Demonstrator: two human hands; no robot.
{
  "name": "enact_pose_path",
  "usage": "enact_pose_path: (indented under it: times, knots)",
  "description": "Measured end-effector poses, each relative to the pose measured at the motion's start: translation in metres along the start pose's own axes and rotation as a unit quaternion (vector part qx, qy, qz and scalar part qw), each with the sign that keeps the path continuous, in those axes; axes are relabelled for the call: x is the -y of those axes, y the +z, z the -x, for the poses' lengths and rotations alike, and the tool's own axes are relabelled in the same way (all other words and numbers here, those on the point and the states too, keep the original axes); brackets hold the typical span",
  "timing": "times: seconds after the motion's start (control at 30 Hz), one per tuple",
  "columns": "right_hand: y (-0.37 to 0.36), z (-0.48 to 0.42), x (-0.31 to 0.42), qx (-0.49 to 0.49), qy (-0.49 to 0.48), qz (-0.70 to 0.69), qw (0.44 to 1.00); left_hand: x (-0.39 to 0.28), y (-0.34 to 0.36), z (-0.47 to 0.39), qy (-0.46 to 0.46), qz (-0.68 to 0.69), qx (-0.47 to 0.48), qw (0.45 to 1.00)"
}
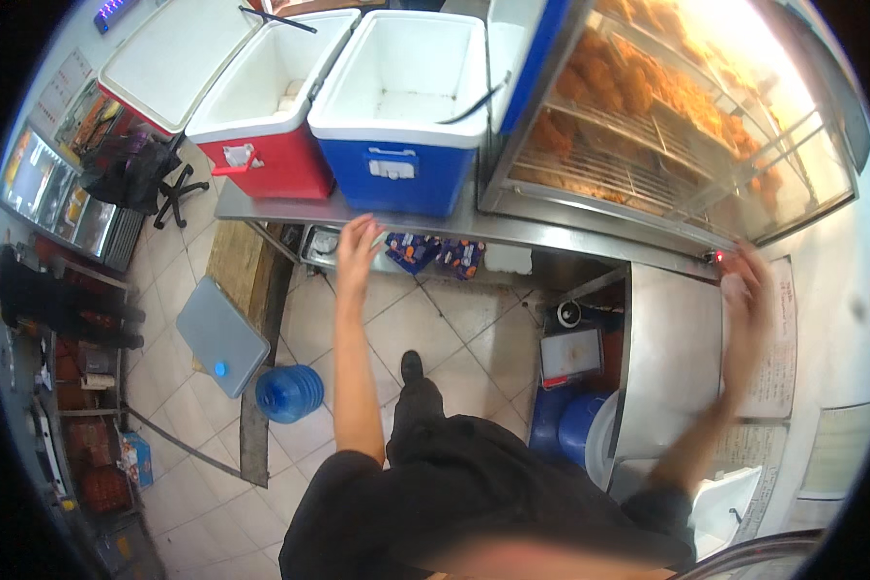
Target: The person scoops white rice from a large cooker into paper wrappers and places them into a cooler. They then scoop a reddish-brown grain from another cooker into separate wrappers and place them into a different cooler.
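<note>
My left hand is raised at the front edge of the steel counter, by the blue cooler. Its fingers are bent, and whether something thin is between them is unclear. My right hand is blurred at the lower right corner of a heated glass display case, beside a small red indicator light. I cannot tell whether it grips anything. Fried chicken pieces lie on the case's wire racks. A red cooler stands left of the blue one, both with lids raised; pale items lie inside the red one.
Patterned dark blue packages sit on the shelf under the counter. A blue water jug stands on the tiled floor near a grey lid-like panel. A steel side table and a blue drum are at my right. Another person stands far left.
</note>
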State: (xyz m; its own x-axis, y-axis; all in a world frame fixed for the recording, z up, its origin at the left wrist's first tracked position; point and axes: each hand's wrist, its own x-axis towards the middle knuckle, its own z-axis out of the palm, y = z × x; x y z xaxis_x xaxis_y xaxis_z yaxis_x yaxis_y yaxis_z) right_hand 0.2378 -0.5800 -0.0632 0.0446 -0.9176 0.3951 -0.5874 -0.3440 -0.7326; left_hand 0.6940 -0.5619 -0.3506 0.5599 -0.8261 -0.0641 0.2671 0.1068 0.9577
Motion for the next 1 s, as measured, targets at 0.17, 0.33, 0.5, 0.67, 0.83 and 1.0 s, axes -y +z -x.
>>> enact_pose_path:
  times: [0.17,0.33,0.5,0.67,0.83,1.0]
  knots:
    - [0.250,-0.173,0.096,-0.226,-0.319,0.164,0.906,0.018,0.075,-0.110,-0.054,0.182,-0.079,0.979]
    - [0.319,-0.219,0.099,-0.291,-0.324,0.079,0.896,0.000,0.089,-0.118,-0.073,0.252,-0.133,0.956]
    - [0.386,-0.203,0.142,-0.081,-0.462,0.084,0.879,-0.008,0.092,-0.127,-0.084,0.288,-0.140,0.944]
    - [0.463,-0.184,0.146,0.145,-0.499,0.168,0.838,-0.012,0.095,-0.133,-0.058,0.306,-0.153,0.938]
    - [0.498,-0.245,0.177,0.383,-0.478,0.150,0.776,-0.015,0.075,-0.126,-0.036,0.280,-0.148,0.948]
    - [0.597,-0.475,0.140,0.326,-0.416,0.176,0.830,-0.036,0.107,-0.113,-0.129,0.140,-0.138,0.972]
